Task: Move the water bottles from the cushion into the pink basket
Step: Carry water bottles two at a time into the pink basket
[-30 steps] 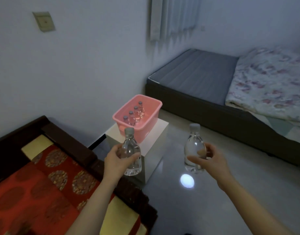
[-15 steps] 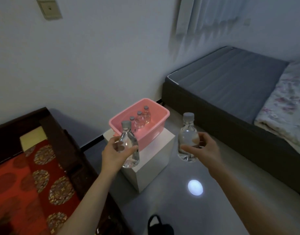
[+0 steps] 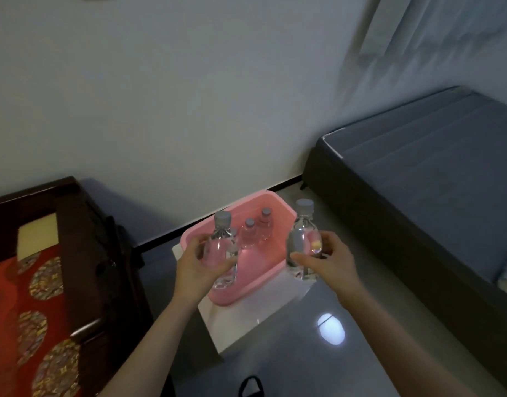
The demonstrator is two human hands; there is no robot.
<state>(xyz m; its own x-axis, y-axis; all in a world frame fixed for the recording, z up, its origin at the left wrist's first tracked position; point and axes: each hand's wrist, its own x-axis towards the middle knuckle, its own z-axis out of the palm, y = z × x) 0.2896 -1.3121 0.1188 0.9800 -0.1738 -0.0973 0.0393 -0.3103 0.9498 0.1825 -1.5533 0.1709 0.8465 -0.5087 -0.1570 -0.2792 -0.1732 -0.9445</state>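
Delivery step. Left hand (image 3: 199, 265) clasps left bottle (image 3: 222, 250), upright over pink basket (image 3: 246, 293) near-left. Right hand (image 3: 329, 260) clasps right bottle (image 3: 302, 242) above right rim. Next: lower both beside standing bottles (image 3: 249, 234) far inside, then let go.

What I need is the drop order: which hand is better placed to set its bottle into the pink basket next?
Left, probably. The left hand holds the left-hand bottle above the pink basket's bare front floor. The right hand holds the right-hand bottle at the right rim, seemingly partly outside.
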